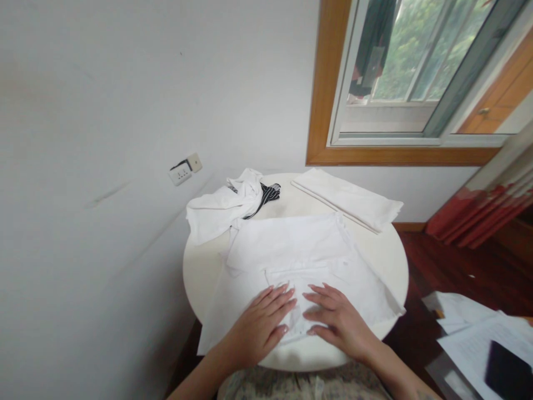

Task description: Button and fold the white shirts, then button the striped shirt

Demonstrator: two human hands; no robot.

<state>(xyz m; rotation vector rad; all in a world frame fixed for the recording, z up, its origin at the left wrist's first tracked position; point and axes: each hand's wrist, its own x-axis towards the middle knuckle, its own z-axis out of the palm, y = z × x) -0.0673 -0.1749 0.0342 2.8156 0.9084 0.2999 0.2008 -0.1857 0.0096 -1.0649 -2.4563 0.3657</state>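
The person's left hand and right hand rest palm down, fingers loosely spread and gripping nothing, on the near half of a white garment laid over a round white table. The garment's longer axis runs side to side; its far panel lies straight ahead, about equally near both hands.

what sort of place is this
Probably a room in a home: a wood-framed window with a red and cream curtain beside it, a dark reddish floor, and a small round white table spread with white cloth.
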